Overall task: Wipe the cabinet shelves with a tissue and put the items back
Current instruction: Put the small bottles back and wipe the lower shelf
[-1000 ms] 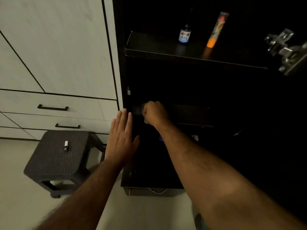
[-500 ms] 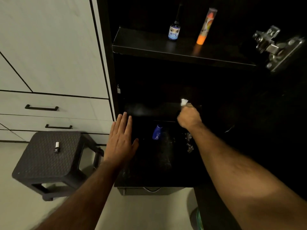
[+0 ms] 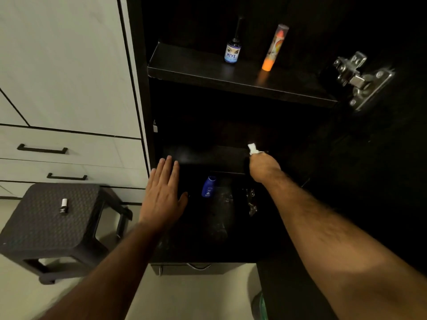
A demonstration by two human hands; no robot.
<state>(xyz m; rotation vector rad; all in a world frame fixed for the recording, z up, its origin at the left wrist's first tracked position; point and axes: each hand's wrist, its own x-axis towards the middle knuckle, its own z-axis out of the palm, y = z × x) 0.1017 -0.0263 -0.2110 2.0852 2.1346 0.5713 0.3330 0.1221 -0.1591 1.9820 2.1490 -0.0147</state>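
One tissue is being pinched in the curled fingers of the right hand; a white wad is sticking out at the hand's 12 o'clock, against the middle shelf of the dark cabinet. Whether the wad is touching the shelf surface cannot be told in the gloom.

The left hand is being held flat, fingers straight and close together, thumb splayed toward 3 o'clock. Nothing is being gripped; it is lying at the cabinet's left edge, at 9 o'clock from the right hand. Contact with the cabinet cannot be confirmed.

Counted on the upper shelf, at 12 o'clock from the hands: two items being kept upright, one small dark bottle with a blue label and one orange tube, near each other, not touching.

Counted low in the cabinet, between the two hands: one blue bottle. Small metallic bits are lying beside the right forearm; too dim to be identified.

One metal hinge is showing at 2 o'clock.

One dark stool is standing at 8 o'clock, with one small white-capped vial lying on its seat. Two drawer handles are showing on the pale cabinetry above it.
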